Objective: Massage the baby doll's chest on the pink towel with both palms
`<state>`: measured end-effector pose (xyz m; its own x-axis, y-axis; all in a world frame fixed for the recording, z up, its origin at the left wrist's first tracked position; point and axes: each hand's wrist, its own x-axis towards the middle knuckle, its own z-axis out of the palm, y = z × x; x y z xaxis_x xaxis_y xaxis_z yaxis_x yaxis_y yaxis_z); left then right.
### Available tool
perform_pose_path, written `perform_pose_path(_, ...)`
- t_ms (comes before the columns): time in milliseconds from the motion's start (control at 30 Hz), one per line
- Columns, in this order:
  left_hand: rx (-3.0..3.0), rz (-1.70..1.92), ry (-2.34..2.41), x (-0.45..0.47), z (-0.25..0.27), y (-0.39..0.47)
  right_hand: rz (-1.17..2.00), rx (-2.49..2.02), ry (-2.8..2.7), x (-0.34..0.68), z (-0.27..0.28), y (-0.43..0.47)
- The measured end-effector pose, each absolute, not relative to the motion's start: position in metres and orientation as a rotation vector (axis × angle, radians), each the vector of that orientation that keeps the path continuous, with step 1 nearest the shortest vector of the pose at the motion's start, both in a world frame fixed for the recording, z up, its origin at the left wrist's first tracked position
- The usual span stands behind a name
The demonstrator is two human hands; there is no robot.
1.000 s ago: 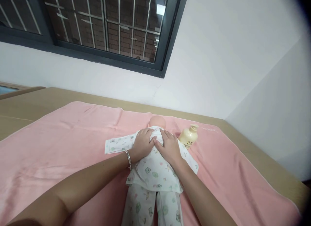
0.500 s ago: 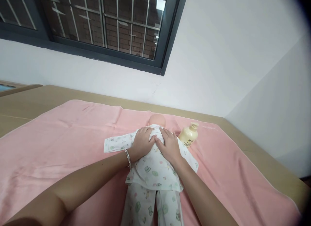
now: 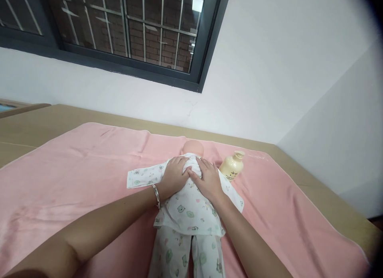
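Observation:
A baby doll [image 3: 191,214] in white printed pajamas lies stretched out, its bald head [image 3: 193,147] toward the wall and no face showing. My left hand [image 3: 174,177] rests flat on the left of its upper back, fingers extended, a silver bangle [image 3: 156,196] on the wrist. Flat on the other side of the upper back lies my right hand [image 3: 210,180], its fingers also stretched out. The two thumbs nearly meet in the middle. One pajama sleeve [image 3: 145,176] reaches out to the left. Beyond my right hand stands a pale yellow pump bottle [image 3: 232,166], slightly tilted in view.
A pink blanket [image 3: 74,182] spreads under the doll, over a wooden surface [image 3: 60,118]. Behind is a white wall [image 3: 239,90] with a dark-framed, barred window [image 3: 128,64]. Another wall [image 3: 344,142] bounds the right side.

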<state>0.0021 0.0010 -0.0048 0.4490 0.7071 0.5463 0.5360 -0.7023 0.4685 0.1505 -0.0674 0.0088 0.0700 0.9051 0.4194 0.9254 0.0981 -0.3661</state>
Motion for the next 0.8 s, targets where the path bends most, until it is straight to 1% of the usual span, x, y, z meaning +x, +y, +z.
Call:
perform_pose_path(167, 2.523, 1.181, 0.983, 0.003, -0.005, 0.000, 0.002, -1.815, -1.699, 0.153, 0.008, -0.060)
perform_pose_path(300, 2.639, 1.253, 0.827, 0.004, -0.005, 0.000, -0.032, -1.880, -1.719, 0.150, 0.012, -0.059)
perform_pose_path(433, 2.741, 1.272, 0.768, 0.002, -0.003, -0.002, -0.206, -1.900, -1.813, 0.140, 0.017, -0.067)
perform_pose_path(500, 2.762, 1.264, 0.803, 0.001, -0.002, -0.004, -0.316, -1.929, -1.828, 0.134, 0.020, -0.072)
perform_pose_path(567, 2.742, 1.260, 0.894, 0.000, -0.001, -0.007, -0.357, -1.968, -1.807, 0.132, 0.022, -0.075)
perform_pose_path(633, 2.701, 1.245, 1.007, 0.000, 0.000, -0.009, -0.308, -2.014, -1.779, 0.134, 0.024, -0.074)
perform_pose_path(800, 2.631, 1.084, 1.201, 0.002, 0.003, -0.007, -0.035, -2.044, -1.780, 0.150, 0.020, -0.062)
